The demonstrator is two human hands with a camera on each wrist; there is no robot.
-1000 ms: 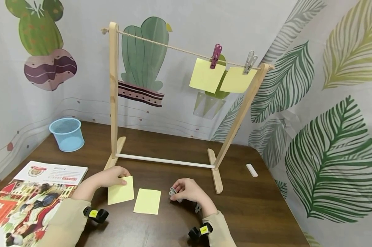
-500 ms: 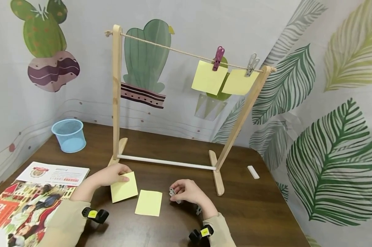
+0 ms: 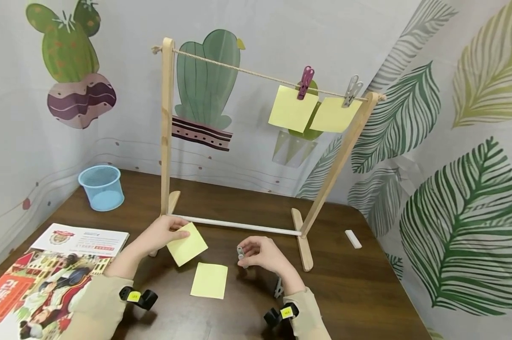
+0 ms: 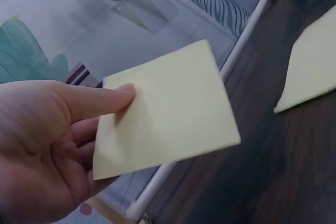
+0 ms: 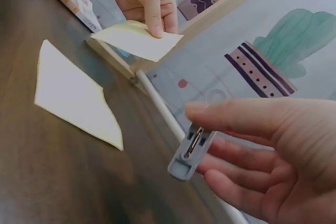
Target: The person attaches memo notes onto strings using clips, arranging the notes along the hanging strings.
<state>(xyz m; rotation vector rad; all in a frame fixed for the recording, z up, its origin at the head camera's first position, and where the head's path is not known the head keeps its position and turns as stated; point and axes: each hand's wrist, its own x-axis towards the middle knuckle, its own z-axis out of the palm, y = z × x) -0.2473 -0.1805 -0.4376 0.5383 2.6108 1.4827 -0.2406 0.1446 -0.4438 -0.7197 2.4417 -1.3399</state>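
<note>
My left hand (image 3: 164, 233) pinches a yellow sticky note (image 4: 168, 114) between thumb and fingers, lifted above the table in front of the rack's left post. In the right wrist view, my right hand (image 5: 262, 150) holds a grey clothespin (image 5: 191, 153) between thumb and fingertips. A second sticky note (image 3: 210, 280) lies flat on the table between the hands. Beside the right wrist, another grey clothespin (image 3: 279, 287) rests on the tabletop, partly covered by the arm. On the rack's rope (image 3: 239, 70), a purple clothespin (image 3: 305, 83) and a grey one (image 3: 352, 90) each hold a yellow note.
The wooden rack (image 3: 166, 127) spans the back of the table, with a white lower bar (image 3: 239, 224). A blue mesh basket (image 3: 103, 189) stands at the back left, behind a magazine (image 3: 56, 288). To the right of the rack lies a small white block (image 3: 353, 239).
My left hand has risen with its sticky note, moved right toward the middle and tilted the note. The right hand has lifted slightly with the clothespin. The head view has shifted a little.
</note>
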